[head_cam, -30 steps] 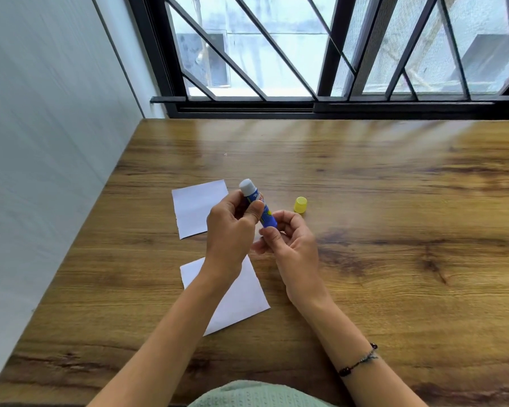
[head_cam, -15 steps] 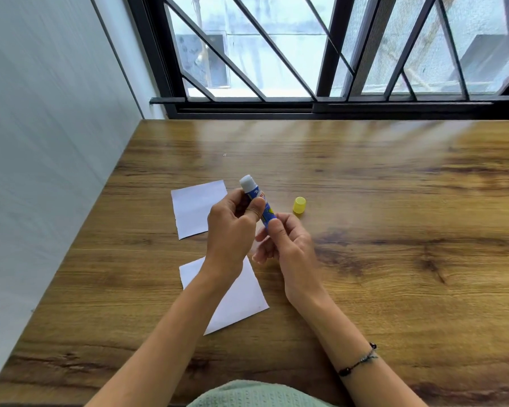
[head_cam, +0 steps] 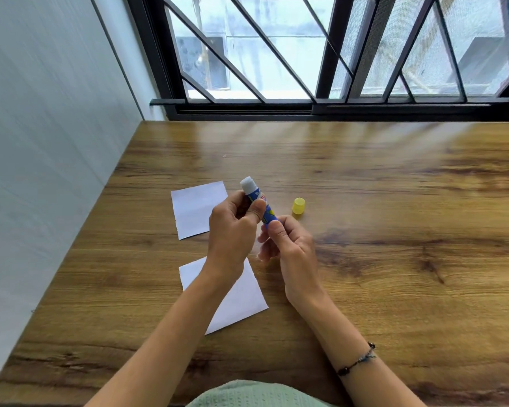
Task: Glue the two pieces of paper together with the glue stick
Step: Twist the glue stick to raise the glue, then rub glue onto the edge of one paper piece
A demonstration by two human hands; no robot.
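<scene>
Both hands up over the table (head_cam: 394,201), sharing the glue stick (head_cam: 260,205): left hand (head_cam: 232,230) wrapped round the upper barrel, thumb pressed on the label, fingers curled closed behind it; right hand (head_cam: 288,245) pinching the bottom end between thumb and fingertips, closed on the base, looks like the twist knob though the base itself is hidden by the fingers. Stick tilted, tip pointing up and away, white glue showing at the top, so it is uncapped; yellow cap (head_cam: 298,206) stands on the wood just right of the hands, apart from them. Two white paper pieces flat on the table, separate from each other: far paper (head_cam: 194,210) left of the stick, partly behind the left hand; near paper (head_cam: 241,301) under the left forearm, partly covered. No overlap between the papers, no visible glue on either, though a thin smear would be too faint to tell. Progress, as a judgement: early, cap off and glue likely being wound out, that's the done part. Left to do: rub glue on one sheet, lay the other over it, press down, recap maybe. Stick is in the air above the gap between the papers, not touching either. Bracelet (head_cam: 357,361) on right wrist, window bars (head_cam: 335,54) at back, wall on the left
</scene>
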